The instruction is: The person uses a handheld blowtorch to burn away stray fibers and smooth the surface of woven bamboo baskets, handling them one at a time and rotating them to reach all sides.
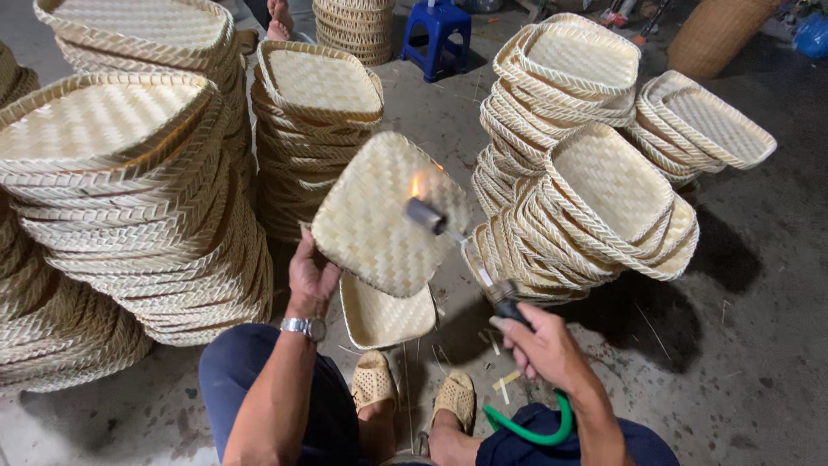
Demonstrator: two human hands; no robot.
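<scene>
Singeing step: the left hand [310,280] grips a tilted tray [384,216] by its edge, the right hand [539,345] grips a torch [470,250] (flame on the weave). Next, probably, sweep or turn the tray.

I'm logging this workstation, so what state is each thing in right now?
Torch: lit, flame on the held tray, gripped by right hand.
Held tray: tilted up, underside showing, held by left hand.
Floor tray: lying open side up.
Tray stacks: piled high, some leaning.
Green hose: looped by the right knee.
Stool: upright.
</scene>
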